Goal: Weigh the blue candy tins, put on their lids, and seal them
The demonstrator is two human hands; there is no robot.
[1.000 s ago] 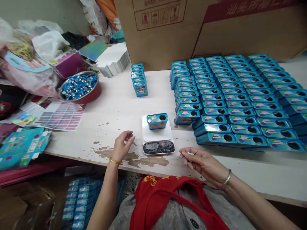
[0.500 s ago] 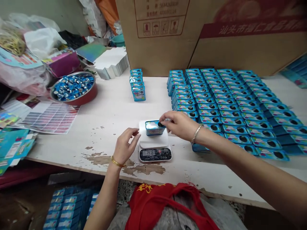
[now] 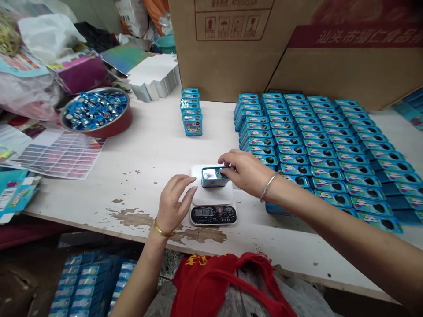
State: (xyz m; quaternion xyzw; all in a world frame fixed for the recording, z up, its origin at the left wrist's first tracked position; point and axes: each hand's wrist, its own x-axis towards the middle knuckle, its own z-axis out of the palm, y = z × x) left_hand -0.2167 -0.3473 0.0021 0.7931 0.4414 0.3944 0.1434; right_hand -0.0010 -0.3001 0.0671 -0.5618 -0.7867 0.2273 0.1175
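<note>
A small blue tin (image 3: pixel 215 177) with a dark round opening in its top lies on the white kitchen scale (image 3: pixel 211 196). The scale's lit display reads about 147.8. My right hand (image 3: pixel 246 172) is at the tin's right end, thumb and fingers closed around that end by the opening; the fingertips are partly hidden. Just left of the scale, my left hand (image 3: pixel 175 200) is held with thumb and fingers apart and nothing between them. Its fingertips point toward the tin without touching it.
Rows of blue tins (image 3: pixel 307 154) fill the table's right side. A short row of tins (image 3: pixel 192 125) stands behind the scale. At left are a red bowl (image 3: pixel 115 125) of blue-and-silver caps and printed sheets (image 3: pixel 62 156). A large cardboard box (image 3: pixel 224 66) closes off the back.
My right fingers have shifted from over the tin's opening to its right end. My left hand has barely moved. The camera view has tilted slightly.
</note>
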